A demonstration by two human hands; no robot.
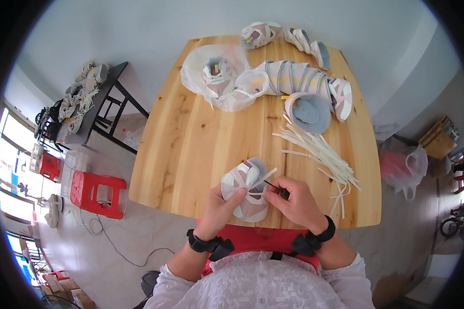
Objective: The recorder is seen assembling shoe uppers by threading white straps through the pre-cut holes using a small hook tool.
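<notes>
Near the front edge of the table I have a pink, white and grey shoe upper (252, 210), with pale straps crossing its front. My left hand (217, 210) is closed on its left side, the thumb pressing on the straps. In my right hand (297, 202) is a small dark-handled hook tool (283, 193), its thin dark shaft pointing at the upper's opening. A flat white strip (271, 175) sticks out of the upper beside the tool's tip. Whether my right fingers also pinch the strip, I cannot tell.
A bundle of flat white strips (322, 152) lies to the right, below a grey-lined upper (309, 114). Nested uppers (288, 77) lie behind, beside a clear plastic bag (193, 67) holding another upper. A red stool (90, 193) and a dark side table (100, 105) stand left.
</notes>
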